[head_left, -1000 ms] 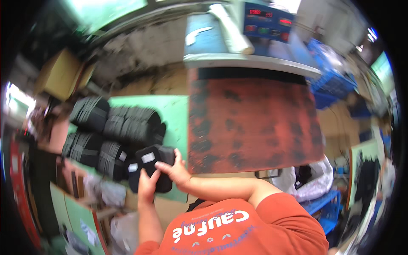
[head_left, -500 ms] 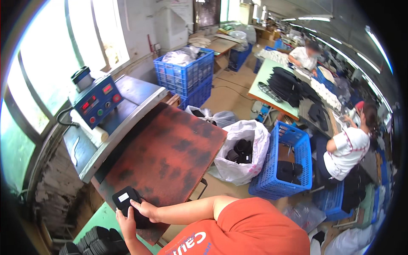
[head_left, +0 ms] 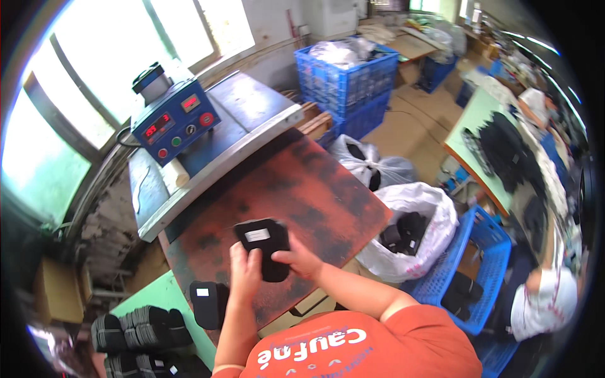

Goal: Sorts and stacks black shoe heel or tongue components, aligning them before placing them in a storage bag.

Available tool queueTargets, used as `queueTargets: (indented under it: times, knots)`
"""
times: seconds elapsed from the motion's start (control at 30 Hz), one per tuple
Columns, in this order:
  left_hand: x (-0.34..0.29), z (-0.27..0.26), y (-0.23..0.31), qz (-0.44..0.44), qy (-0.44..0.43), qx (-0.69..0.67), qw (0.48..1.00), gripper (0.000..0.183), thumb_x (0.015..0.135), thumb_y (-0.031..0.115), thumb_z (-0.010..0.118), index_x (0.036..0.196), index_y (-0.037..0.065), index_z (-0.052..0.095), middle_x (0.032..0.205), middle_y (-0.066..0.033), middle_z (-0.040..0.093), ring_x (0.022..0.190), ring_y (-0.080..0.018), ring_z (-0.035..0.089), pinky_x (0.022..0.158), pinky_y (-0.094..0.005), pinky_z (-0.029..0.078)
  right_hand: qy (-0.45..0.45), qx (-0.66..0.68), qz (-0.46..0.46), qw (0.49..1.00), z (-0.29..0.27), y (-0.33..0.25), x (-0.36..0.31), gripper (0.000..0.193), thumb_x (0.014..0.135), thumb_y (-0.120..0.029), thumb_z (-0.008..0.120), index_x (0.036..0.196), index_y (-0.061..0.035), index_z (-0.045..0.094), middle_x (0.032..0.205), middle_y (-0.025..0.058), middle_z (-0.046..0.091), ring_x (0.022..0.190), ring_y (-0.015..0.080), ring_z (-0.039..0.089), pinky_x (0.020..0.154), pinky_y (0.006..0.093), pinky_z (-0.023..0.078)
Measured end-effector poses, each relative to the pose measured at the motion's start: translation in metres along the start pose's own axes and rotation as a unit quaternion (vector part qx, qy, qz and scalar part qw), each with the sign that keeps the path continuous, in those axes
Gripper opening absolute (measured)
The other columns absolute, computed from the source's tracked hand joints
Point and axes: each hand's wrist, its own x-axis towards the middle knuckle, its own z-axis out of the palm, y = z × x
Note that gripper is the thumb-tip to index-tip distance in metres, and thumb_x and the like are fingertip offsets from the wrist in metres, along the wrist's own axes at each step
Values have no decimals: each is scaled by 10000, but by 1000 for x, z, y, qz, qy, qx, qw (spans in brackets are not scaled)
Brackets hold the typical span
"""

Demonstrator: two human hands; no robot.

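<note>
A black rounded fabric pad with a white label is held up over the near part of a reddish-brown board. My left hand grips its left lower side, thumb on the front face. My right hand pinches its right edge. Whether it is one pad or a thin stack I cannot tell. A second labelled black pad lies to the left of my left forearm, at the board's near left corner. Beyond it, several stacks of black pads sit on a green table.
Behind the board stands a metal press carrying a blue control box with lit red digits. To the right are a white bag of black pieces and a blue crate. Stacked blue crates stand farther back; a co-worker is at far right.
Both hands have moved right and farther over the board with a labelled pad. Another labelled pad now shows at the near left corner. The view has swung left.
</note>
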Motion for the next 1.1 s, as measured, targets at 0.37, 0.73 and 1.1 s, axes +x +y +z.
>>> queueTargets:
  times: [0.37,0.73,1.1]
  knots:
    - [85,169,22,70,116,177,975,265,732,97,716,947,15,586,823,-101,585,653,-241,572,648,-289,479,39,261,145,953,-161,-79,28,652,798,-397,664,1287,-44,413,1192,95,541,1104,218,532,971,369,417]
    - [212,176,-59,-256,138,-189,938,175,861,111,583,986,-10,564,685,19,515,501,-43,397,427,-212,304,41,344,145,927,-227,-102,26,614,774,-334,643,1270,-35,441,1231,129,530,1112,278,531,962,415,418]
    - [301,187,-91,-231,149,1,962,169,808,93,627,795,-54,546,634,-58,516,456,-118,492,408,-271,388,34,331,147,931,-215,-106,20,616,812,-324,621,1295,-10,402,1258,144,509,1143,287,515,973,415,413]
